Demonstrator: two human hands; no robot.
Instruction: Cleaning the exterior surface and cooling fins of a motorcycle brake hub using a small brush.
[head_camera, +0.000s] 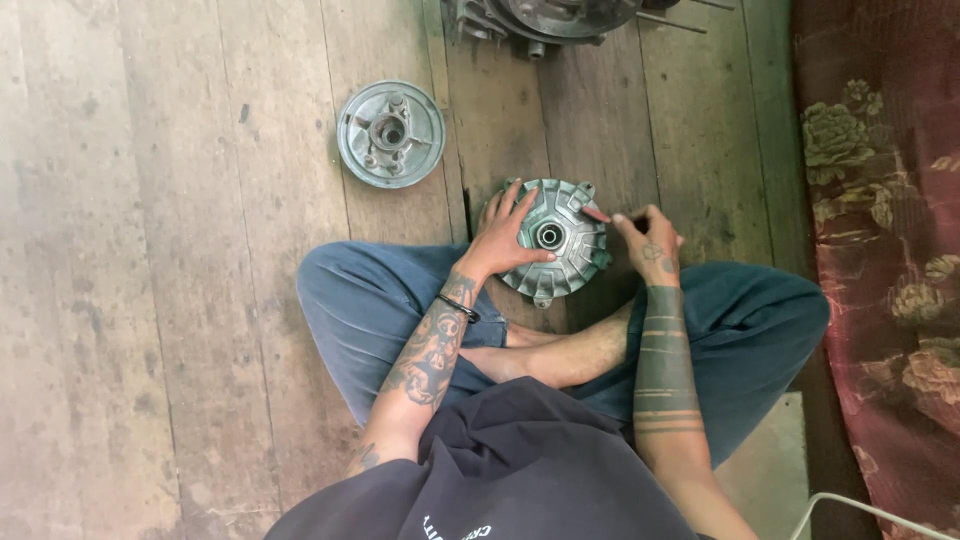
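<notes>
**Two hands on a round metal housing, centre frame**

Head view, looking straight down: a person sits cross-legged on a worn wooden plank floor, blue trousers spread across the lower middle of the frame, bare feet tucked in between the knees.

Dead centre, a round grey-green metal housing with ribs and a hole in its middle sits on the floor, just in front of the crossed legs. The left hand lies over the housing's left side, fingers splayed across the rim and thumb pressed on the face near the central hole, bracing it rather than closing round it. The right hand is at the housing's right edge, fingers pinched together on a small slim pinkish thing whose tip touches the rim; what that thing is, I cannot tell.

Up and to the left, well apart from the hands, a second round metal cover lies flat on the planks. At the top edge, a larger engine part pokes into the frame. Down the right side runs a dark red flowered cloth.
</notes>
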